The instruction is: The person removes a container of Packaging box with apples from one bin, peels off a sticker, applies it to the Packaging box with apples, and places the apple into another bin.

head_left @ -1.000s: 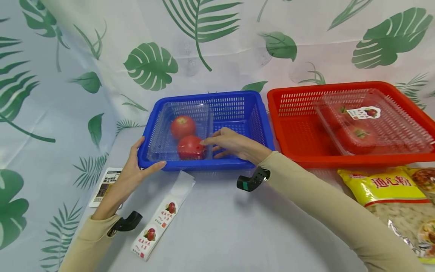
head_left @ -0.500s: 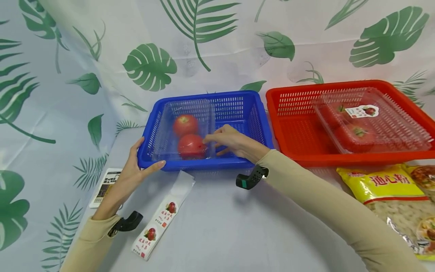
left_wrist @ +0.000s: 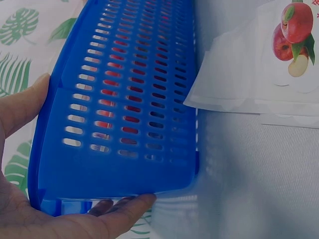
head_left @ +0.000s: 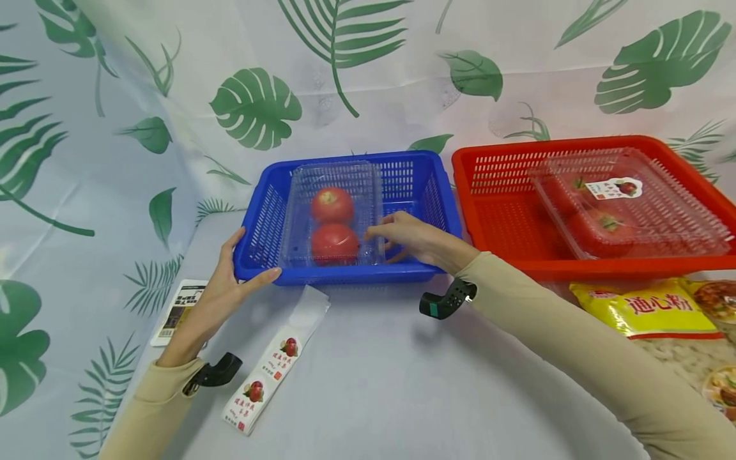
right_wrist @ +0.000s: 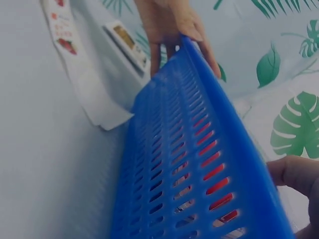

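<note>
A clear plastic clamshell box (head_left: 299, 223) with two round red fruits (head_left: 333, 205) inside lies in the blue basket (head_left: 345, 276), left of its middle. My right hand (head_left: 416, 239) reaches into the basket and grips the box's right edge, thumb against its side. In the right wrist view only part of that hand shows behind the basket's rim. My left hand (head_left: 232, 281) holds the basket's front left corner, thumb along the front rim and fingers round the left side. The left wrist view shows the left hand (left_wrist: 55, 209) on the perforated basket wall (left_wrist: 114, 169).
To the right stands a red basket (head_left: 500, 262) with a labelled clear box (head_left: 661, 217) of red tomatoes. A yellow pasta bag (head_left: 650, 310) lies before it. A strip of fruit stickers (head_left: 276, 364) and a white printed card (head_left: 181, 310) lie at the front left.
The clear box with the red fruits has shifted right inside the blue basket, away from its left wall. My right hand has moved right with it; the left hand has stayed on the corner.
</note>
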### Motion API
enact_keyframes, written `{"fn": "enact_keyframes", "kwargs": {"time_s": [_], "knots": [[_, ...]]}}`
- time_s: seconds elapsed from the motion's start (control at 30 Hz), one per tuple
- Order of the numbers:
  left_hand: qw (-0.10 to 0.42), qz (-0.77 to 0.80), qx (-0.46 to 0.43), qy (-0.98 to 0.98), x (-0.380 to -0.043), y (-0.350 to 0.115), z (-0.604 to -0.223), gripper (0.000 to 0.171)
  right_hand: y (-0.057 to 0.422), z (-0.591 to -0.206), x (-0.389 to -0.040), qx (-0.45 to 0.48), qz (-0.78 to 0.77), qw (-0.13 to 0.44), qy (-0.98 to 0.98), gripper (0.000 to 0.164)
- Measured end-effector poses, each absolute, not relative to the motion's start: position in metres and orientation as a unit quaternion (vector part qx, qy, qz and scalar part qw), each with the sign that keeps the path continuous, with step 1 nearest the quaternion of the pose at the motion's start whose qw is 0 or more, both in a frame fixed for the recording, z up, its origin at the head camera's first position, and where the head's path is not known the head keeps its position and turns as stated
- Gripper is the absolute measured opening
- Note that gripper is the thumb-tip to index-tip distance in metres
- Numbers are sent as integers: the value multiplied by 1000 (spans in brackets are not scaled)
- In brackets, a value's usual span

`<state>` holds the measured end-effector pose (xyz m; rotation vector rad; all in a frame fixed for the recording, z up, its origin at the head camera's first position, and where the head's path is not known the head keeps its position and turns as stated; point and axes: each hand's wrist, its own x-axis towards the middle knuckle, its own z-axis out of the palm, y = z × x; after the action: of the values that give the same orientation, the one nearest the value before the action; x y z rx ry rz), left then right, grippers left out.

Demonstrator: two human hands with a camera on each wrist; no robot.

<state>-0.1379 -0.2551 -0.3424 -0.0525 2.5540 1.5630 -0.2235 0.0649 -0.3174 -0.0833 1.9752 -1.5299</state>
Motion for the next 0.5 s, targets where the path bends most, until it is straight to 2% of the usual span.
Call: {"fn": "enact_keyframes", "kwargs": {"time_s": [0.13, 0.3, 0.5], "knots": [[76, 520, -18, 850, -138, -255, -343, 112, 65, -318, -222, -28, -562, 339, 754, 59], [77, 523, -16, 849, -138, -255, -343, 111, 65, -318, -220, -37, -577, 344, 740, 88], [74, 522, -8, 850, -137, -256, -343, 111, 63, -319, -220, -86, -602, 337, 719, 96]]}}
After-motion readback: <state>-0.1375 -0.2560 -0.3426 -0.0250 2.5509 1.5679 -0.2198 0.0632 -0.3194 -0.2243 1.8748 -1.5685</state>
